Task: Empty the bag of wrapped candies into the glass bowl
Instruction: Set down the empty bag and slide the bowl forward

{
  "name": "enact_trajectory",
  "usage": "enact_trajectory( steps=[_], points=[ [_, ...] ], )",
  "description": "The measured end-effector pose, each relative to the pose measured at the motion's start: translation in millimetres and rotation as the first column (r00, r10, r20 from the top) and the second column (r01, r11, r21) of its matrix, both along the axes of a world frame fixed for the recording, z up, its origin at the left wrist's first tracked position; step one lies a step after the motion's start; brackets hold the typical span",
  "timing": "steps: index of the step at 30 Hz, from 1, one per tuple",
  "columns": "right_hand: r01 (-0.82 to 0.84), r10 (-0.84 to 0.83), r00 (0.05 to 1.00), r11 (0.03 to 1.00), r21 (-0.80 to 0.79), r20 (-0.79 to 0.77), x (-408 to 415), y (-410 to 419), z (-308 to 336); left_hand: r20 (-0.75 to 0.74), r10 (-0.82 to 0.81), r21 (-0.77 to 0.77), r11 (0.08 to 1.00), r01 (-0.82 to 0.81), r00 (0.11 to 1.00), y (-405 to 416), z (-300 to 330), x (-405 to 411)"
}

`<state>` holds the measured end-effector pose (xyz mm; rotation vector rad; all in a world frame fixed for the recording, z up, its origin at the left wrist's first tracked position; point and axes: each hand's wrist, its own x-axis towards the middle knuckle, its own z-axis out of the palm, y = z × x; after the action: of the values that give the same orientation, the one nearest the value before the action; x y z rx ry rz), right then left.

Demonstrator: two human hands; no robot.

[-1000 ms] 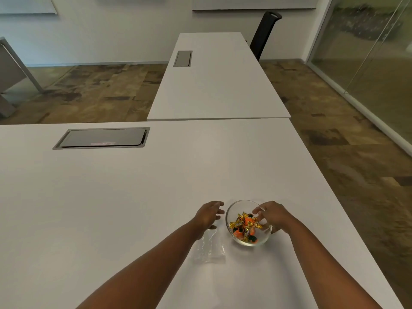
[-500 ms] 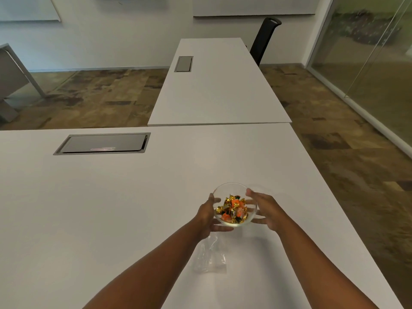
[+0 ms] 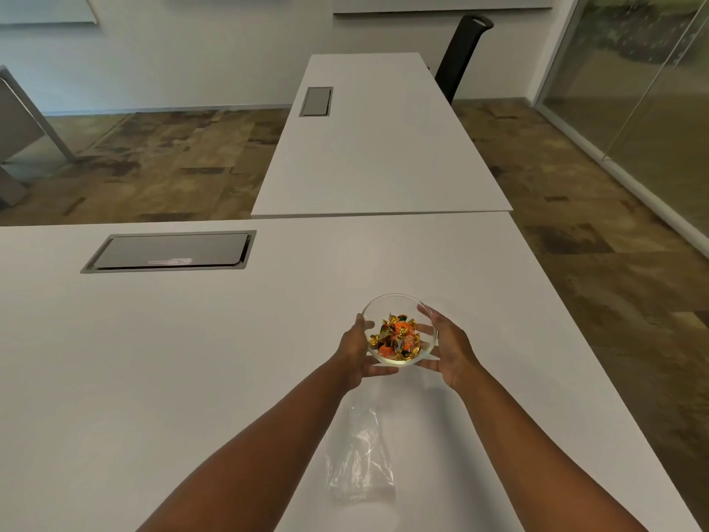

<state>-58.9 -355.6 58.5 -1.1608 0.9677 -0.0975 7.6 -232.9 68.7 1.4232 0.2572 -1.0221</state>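
Observation:
A small glass bowl (image 3: 387, 306) is held between both my hands above the white table (image 3: 161, 362). Inside it lie several wrapped candies (image 3: 397, 338) in gold and orange foil. My left hand (image 3: 355, 349) cups the bowl's left side and bottom. My right hand (image 3: 447, 345) grips its right side, fingers along the rim. A clear plastic bag (image 3: 360, 462) lies flat and empty-looking on the table, nearer to me between my forearms.
A grey cable hatch (image 3: 169, 251) is set into the table at the far left. A second white table (image 3: 378, 140) adjoins beyond, with a black chair (image 3: 460, 51) behind it. The table's right edge drops to patterned floor; a glass wall (image 3: 644, 90) stands at right.
Both hands closed around the bowl and carried it forward, away from me and from the bag. One second ago my left hand was beside the bowl, not on it.

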Motion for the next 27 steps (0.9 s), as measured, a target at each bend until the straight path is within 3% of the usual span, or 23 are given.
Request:
enact_trajectory(
  steps=[6, 13, 27],
  points=[
    [0.091, -0.091, 0.996, 0.994, -0.056, 0.004, 32.1, -10.7, -8.7, -0.012, 0.003, 0.025, 1.0, -0.002, 1.0, -19.4, -0.5, 30.0],
    [0.13, -0.129, 0.992, 0.992, -0.01, 0.01, 67.1, -28.3, -16.3, -0.063, 0.042, 0.001, 0.999, -0.042, 0.997, -37.9, -10.0, 65.2],
    [0.216, -0.215, 0.976, 0.976, -0.024, 0.022, 129.3, -44.6, -44.7, -0.015, 0.087, 0.069, 0.994, -0.086, 0.996, -64.9, -36.2, 130.3]
  ],
)
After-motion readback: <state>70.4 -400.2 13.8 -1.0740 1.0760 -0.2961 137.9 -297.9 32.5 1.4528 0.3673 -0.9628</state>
